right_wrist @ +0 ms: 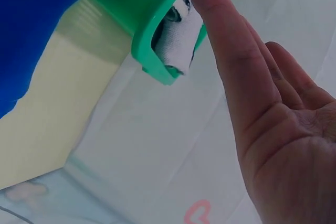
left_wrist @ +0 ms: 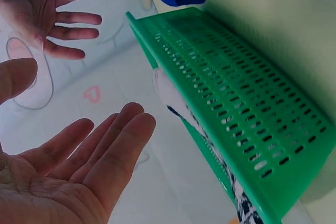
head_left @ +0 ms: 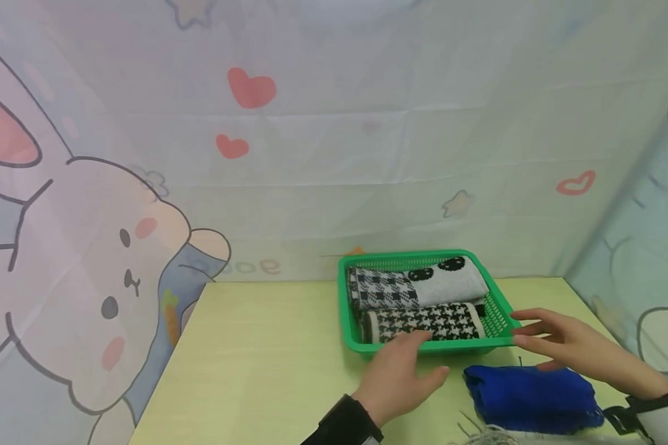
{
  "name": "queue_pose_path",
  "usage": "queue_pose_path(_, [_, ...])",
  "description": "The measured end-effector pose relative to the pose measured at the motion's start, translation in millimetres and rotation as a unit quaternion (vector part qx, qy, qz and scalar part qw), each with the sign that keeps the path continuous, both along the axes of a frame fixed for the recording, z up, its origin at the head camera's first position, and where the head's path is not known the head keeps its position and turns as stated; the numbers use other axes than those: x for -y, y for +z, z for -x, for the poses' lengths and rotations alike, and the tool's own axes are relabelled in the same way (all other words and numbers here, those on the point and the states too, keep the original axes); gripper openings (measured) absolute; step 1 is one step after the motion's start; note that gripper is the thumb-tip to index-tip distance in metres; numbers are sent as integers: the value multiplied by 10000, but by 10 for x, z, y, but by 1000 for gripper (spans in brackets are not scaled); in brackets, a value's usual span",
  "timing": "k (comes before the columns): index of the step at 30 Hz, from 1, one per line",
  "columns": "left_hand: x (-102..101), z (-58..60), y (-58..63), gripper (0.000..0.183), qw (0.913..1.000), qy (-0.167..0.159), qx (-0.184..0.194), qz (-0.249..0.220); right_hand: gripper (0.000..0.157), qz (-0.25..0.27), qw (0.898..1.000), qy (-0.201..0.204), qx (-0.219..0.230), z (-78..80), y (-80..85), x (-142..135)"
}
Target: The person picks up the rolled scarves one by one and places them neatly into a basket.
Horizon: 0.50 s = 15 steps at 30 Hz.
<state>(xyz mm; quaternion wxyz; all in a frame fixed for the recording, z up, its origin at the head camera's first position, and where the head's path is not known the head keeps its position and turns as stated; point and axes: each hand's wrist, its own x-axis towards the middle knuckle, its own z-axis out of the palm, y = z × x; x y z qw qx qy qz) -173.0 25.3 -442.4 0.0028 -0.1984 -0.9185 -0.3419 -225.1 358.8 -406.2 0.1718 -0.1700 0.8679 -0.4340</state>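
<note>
A green plastic basket stands on the table against the back sheet. Inside lie two folded black-and-white knit cloths: a houndstooth one in front and a checked one with a white end behind. My left hand is in front of the basket's near rim, fingers extended, thumb apart, holding nothing. At the basket's right front corner is my right hand, its fingers loosely extended; whether they touch the rim I cannot tell. Below that hand lies a folded blue cloth on the table.
Pale fringe strands show at the near edge, beside the blue cloth. The yellow table extends left of the basket. A printed sheet with hearts and a rabbit hangs behind it.
</note>
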Motion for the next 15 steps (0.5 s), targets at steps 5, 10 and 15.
queue_pose_path(5, [-129, -6, -66, 56, 9998, -163, -28, 150, 64, -11, 9998, -192, 67, -24, -34, -86])
queue_pose_path(10, [-232, 4, -156, 54, 9995, -226, 63, 226, 65, -80, 9990, -400, 162, -48, -56, -157])
queue_pose_path(15, [-299, 27, -245, 54, 9994, -274, 97, 209, 67, -202, 9980, -554, 243, -83, -82, -227])
